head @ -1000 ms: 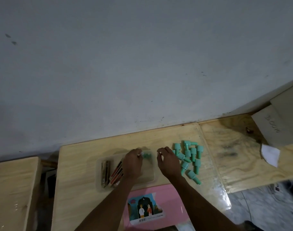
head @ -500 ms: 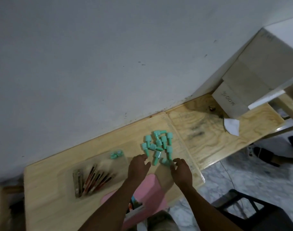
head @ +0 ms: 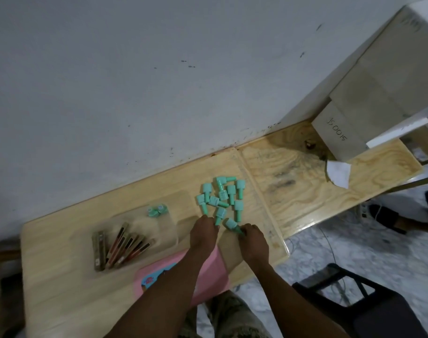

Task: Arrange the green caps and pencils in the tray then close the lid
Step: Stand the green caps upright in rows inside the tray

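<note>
A pale plywood desk (head: 69, 252) stands against a scuffed grey wall (head: 159, 81), with marbled floor (head: 354, 252) beyond its right edge and a cardboard box (head: 339, 132) at its far right corner. Loose green caps (head: 223, 200) cluster mid-desk; the clear tray (head: 170, 224) to their left holds pencils (head: 121, 247) and two caps (head: 156, 210), above a pink lid (head: 208, 281) at the near edge. The left hand (head: 204, 231) touches one cap with curled fingers, grip unclear, while the right hand (head: 254, 241) pinches the nearest cap (head: 232, 225).

about eleven loose green caps (head: 221, 202), two caps in tray (head: 156, 211)
</note>
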